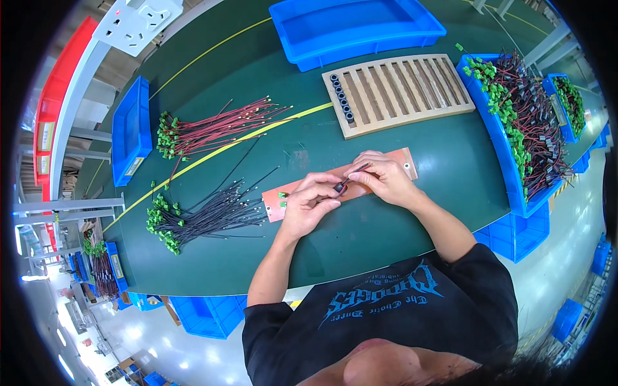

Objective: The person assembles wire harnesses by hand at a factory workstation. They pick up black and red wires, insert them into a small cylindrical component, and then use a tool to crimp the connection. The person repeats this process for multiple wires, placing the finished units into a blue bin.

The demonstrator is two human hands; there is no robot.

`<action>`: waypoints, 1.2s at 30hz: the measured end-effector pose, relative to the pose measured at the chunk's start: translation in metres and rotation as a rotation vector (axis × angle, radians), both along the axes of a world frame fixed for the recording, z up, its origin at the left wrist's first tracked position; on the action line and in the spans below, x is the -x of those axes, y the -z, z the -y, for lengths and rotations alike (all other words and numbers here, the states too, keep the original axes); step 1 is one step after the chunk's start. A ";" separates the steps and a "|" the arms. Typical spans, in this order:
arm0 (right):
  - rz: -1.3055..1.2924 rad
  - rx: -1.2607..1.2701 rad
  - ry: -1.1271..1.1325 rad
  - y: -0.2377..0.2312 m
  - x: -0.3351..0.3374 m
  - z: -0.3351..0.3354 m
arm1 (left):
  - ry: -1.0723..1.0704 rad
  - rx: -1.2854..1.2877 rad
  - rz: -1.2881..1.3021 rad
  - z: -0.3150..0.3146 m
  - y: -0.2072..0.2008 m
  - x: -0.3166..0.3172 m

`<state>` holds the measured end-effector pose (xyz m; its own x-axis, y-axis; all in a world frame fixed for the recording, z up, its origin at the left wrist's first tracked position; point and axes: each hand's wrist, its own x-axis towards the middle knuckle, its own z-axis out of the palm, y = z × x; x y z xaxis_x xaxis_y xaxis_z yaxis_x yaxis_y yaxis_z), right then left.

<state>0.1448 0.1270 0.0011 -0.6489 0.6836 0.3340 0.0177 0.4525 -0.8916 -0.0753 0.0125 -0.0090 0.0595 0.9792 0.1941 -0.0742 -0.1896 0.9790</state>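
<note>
My left hand [309,202] is closed, its thumb and fingers pinching a small black cylindrical part [339,188]. Close beside it, my right hand [388,179] pinches thin dark and red wires [362,168] that appear to run to the black part; the exact join is hidden by fingers. Both hands are over a copper-coloured strip board [402,158] lying on the table. Small green connectors [282,198] sit at the board's left end, next to my left hand.
Black wires [219,209] with green connectors lie left, red wires [219,130] behind them. A slotted wooden rack [399,90] holds several black rings [342,96]. Blue bins stand at the back [360,32] and left [132,128]; a filled blue bin [508,151] stands right.
</note>
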 end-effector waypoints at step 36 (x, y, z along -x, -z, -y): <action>0.028 -0.005 0.232 0.005 -0.008 0.003 | -0.184 -0.245 -0.652 0.000 -0.018 -0.016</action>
